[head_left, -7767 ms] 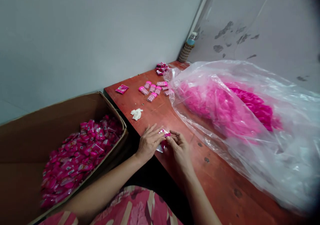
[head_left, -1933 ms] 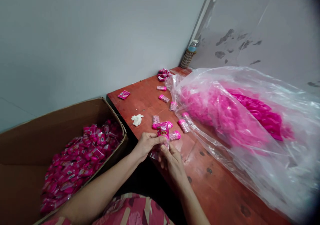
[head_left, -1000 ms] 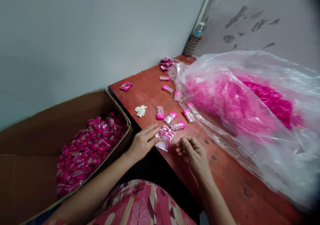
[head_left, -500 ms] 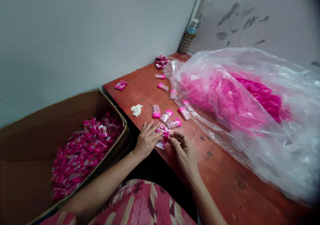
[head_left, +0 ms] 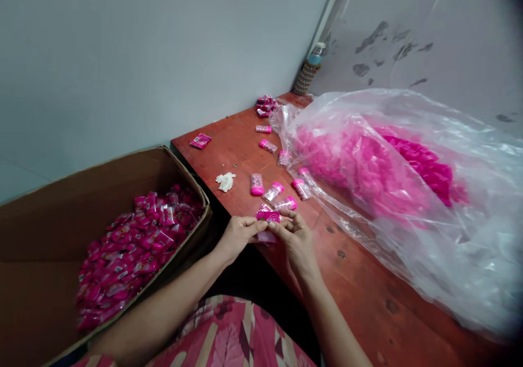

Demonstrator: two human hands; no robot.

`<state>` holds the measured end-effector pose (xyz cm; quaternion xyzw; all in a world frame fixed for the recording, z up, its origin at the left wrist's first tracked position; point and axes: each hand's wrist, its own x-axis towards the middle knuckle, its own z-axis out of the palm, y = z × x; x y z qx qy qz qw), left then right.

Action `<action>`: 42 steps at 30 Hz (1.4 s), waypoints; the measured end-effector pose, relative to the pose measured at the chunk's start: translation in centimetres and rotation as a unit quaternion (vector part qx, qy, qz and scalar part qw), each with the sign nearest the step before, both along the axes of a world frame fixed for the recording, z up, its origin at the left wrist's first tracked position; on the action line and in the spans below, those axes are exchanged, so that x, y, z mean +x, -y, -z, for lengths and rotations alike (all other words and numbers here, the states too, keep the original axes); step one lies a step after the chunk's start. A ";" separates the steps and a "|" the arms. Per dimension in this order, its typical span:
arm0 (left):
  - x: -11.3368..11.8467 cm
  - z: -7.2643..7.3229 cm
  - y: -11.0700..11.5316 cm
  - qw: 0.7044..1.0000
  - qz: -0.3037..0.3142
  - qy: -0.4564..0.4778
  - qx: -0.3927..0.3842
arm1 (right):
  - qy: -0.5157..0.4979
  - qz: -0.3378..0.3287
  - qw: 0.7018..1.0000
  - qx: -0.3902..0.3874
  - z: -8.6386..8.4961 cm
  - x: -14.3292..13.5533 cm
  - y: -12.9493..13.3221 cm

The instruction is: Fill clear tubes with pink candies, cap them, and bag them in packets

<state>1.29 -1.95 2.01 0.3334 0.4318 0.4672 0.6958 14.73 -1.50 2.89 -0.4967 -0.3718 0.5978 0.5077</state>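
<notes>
Packet position: The pink packet point(head_left: 268, 215) is at the near edge of the red table point(head_left: 351, 296), between the two hands.
Left hand: Thumb and fingers of the left hand point(head_left: 237, 239) pinch the packet's near left part.
Right hand: The right hand point(head_left: 300, 243) pinches its near right part; the thumb tips nearly meet.
Beyond grip: Small pink-capped jars point(head_left: 256, 183) lie scattered, the closest just past the packet.
Left side: White scrap point(head_left: 225, 182) on table; open cardboard box point(head_left: 36, 203) alongside, containing heaped packets point(head_left: 126, 258).
Right side: Clear plastic bag point(head_left: 469, 247) with pink contents, apart from the hands.
Obstruction: Fingers cover part of the packet.
Packet appearance: Glossy, magenta, swirl-printed; paler portion visible below the thumbs.
</notes>
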 end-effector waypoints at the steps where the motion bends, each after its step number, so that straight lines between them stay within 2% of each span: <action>1: -0.1 0.0 0.1 1.000 0.002 -0.001 -0.008 | 0.010 -0.007 1.000 -0.002 0.3 -0.1 0.1; 4: -0.3 0.2 0.4 0.999 -0.016 -0.023 -0.028 | 0.070 -0.034 0.997 0.002 0.9 0.2 0.2; 6: -0.4 0.3 0.4 0.997 -0.052 -0.028 -0.048 | 0.167 -0.024 0.985 0.034 1.0 0.7 -0.3; 7: -0.5 0.4 0.3 0.995 -0.070 -0.026 -0.059 | 0.236 -0.007 0.970 0.059 1.0 1.0 -0.8; 9: -0.6 0.5 0.1 0.993 -0.091 -0.021 -0.078 | 0.386 0.024 0.915 0.118 1.0 1.4 -2.2; 12: -0.8 0.6 -0.2 0.991 -0.100 -0.011 -0.093 | 0.553 0.028 0.808 0.204 1.5 1.5 -4.4; 14: -1.0 0.5 -0.3 0.989 -0.108 0.002 -0.105 | 0.592 -0.003 0.765 0.255 2.2 1.7 -5.4; 15: -1.1 0.4 -0.4 0.987 -0.114 0.013 -0.114 | 0.590 -0.027 0.758 0.277 2.5 2.0 -5.6; 17: -1.3 0.3 -0.4 0.982 -0.127 0.037 -0.132 | 0.554 -0.097 0.769 0.306 2.9 3.1 -5.4; 19: -1.4 0.2 -0.5 0.978 -0.135 0.055 -0.148 | 0.504 -0.150 0.794 0.305 2.9 4.6 -4.8; 21: -1.3 0.2 -0.7 0.976 -0.135 0.073 -0.157 | 0.474 -0.144 0.822 0.282 2.4 6.1 -4.2; 23: -1.0 0.3 -0.8 0.971 -0.137 0.106 -0.165 | 0.479 -0.079 0.840 0.245 1.8 6.9 -3.8; 24: -0.9 0.3 -0.9 0.968 -0.141 0.124 -0.169 | 0.496 -0.043 0.839 0.219 1.6 7.1 -3.8; 26: -0.6 0.3 -1.1 0.960 -0.152 0.155 -0.178 | 0.557 -0.003 0.815 0.158 1.3 6.8 -4.1; 29: -0.4 0.1 -1.2 0.948 -0.177 0.179 -0.193 | 0.640 -0.023 0.763 0.088 1.5 6.0 -4.7; 31: -0.4 0.0 -1.3 0.941 -0.199 0.191 -0.198 | 0.647 -0.044 0.758 0.071 1.6 5.6 -4.8; 32: -0.4 0.0 -1.3 0.935 -0.213 0.199 -0.200 | 0.628 -0.047 0.774 0.068 1.5 5.4 -4.6; 33: -0.4 0.0 -1.4 0.929 -0.228 0.209 -0.202 | 0.591 -0.047 0.803 0.059 1.4 5.1 -4.1; 36: -0.3 0.0 -1.7 0.914 -0.261 0.231 -0.210 | 0.383 -0.065 0.921 0.003 0.8 3.8 -1.6; 37: -0.2 0.1 -1.8 0.910 -0.266 0.237 -0.211 | 0.304 -0.078 0.949 -0.017 0.6 3.2 -0.6; 39: 0.0 0.2 -2.0 0.907 -0.272 0.245 -0.207 | 0.191 -0.101 0.976 -0.035 0.3 1.9 1.5; 42: 0.5 0.2 -2.1 0.911 -0.263 0.257 -0.189 | 0.153 -0.111 0.982 -0.024 0.2 0.2 3.6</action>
